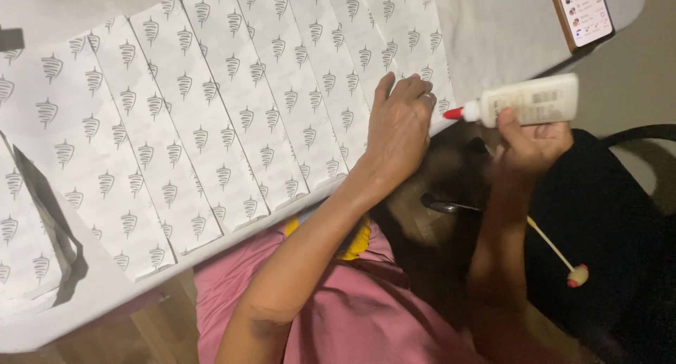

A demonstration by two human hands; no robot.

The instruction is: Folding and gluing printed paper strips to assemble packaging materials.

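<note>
Left hand point(398, 128) lies flat, fingers together, pressing the rightmost printed sheet point(394, 26) at the table point(493, 26) edge; right hand point(531, 142) grips the white glue bottle point(528, 102) held sideways, red tip point(454, 113) just beside that sheet's edge. Judgement: lay a thin line along the exposed edge, holding the sheet pinned so the overlap stays square. Count: one bottle, one phone point(583, 12), about seven overlapped sheets, exact number unclear.
</note>
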